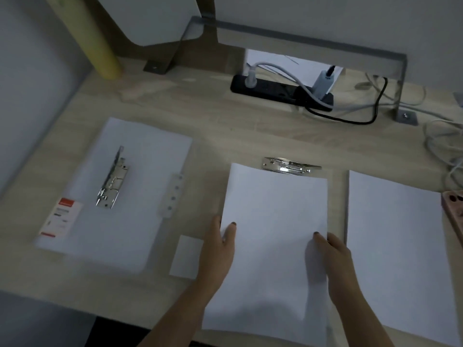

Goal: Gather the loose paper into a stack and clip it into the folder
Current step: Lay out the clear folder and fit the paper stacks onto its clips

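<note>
The wooden desk [225, 126] carried everything. On its near middle lay the paper stack [273, 209], long edge running away from me, its near end overhanging the desk's front edge. I held it at both sides. My left hand [218, 249] gripped the left edge with the thumb laid on top of the sheet; my right hand [335, 256] gripped the right edge the same way. The fingers of both hands were hidden under the paper, so each hand was clamped on the stack, one on either side.

Just beyond the stack's far edge, and touching it as seen, sat a metal clip [290, 166] lying crosswise. I could not tell whether its jaw was raised or whether the paper sat under it.

To the left, well apart from my left hand, an open white folder [150, 159] lay flat with a lever clip [112, 181] standing along its middle and a red-and-white label [62, 216] at its near left corner. To the right, just beside the stack, lay a second batch of white sheets [395, 246].

At the back of the desk were a black power strip [275, 90] with plugs and trailing cables [350, 118]. A small white card [186, 256] lay between the folder and my left wrist.
</note>
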Available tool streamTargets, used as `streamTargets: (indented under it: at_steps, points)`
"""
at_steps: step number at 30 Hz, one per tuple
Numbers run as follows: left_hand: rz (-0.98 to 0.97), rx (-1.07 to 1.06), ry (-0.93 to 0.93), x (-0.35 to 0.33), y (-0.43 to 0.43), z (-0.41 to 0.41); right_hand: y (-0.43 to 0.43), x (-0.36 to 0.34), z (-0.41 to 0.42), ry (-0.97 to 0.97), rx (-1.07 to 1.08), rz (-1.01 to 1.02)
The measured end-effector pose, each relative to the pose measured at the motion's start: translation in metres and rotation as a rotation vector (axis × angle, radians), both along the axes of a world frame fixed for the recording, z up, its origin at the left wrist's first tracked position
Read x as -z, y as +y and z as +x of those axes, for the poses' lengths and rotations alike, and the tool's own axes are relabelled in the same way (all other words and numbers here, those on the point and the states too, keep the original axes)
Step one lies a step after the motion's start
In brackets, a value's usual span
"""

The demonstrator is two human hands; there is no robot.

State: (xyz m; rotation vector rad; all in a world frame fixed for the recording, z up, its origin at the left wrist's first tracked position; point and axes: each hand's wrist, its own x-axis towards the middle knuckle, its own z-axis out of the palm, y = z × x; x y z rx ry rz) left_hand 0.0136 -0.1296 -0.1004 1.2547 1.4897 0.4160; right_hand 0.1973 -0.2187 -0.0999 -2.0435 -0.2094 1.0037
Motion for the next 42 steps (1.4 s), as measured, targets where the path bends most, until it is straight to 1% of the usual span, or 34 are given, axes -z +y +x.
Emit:
streamTargets:
  at_steps: [2,4,9,13,19,22,27,32,42]
  points:
    - [0.006,0.058,0.148,0.004,0.01,-0.002,0.007,0.004,-0.003,-0.008,-0.009,-0.015]
    - [0.05,0.101,0.251,0.003,0.019,-0.002,0.009,0.006,-0.004,-0.003,0.005,-0.019]
    - [0.225,0.226,0.386,0.008,0.037,-0.002,0.01,0.009,-0.002,0.044,0.079,-0.007]
    - [0.412,0.227,0.382,0.021,0.04,0.001,0.011,0.009,0.0,0.062,0.126,0.018]
    - [0.536,0.195,0.431,0.036,0.043,0.008,0.012,0.01,0.003,0.024,0.134,0.014]
    - [0.542,0.164,0.458,0.039,0.043,0.01,0.018,0.008,0.005,-0.026,0.115,0.018]
    - [0.498,0.126,0.422,0.039,0.045,0.015,0.027,0.009,0.006,-0.163,0.04,-0.009]
    - [0.505,0.122,0.432,0.038,0.045,0.014,0.03,0.011,0.008,-0.26,0.001,-0.061]
    - [0.589,0.153,0.497,0.044,0.045,0.012,0.028,0.013,0.01,-0.257,-0.028,-0.098]
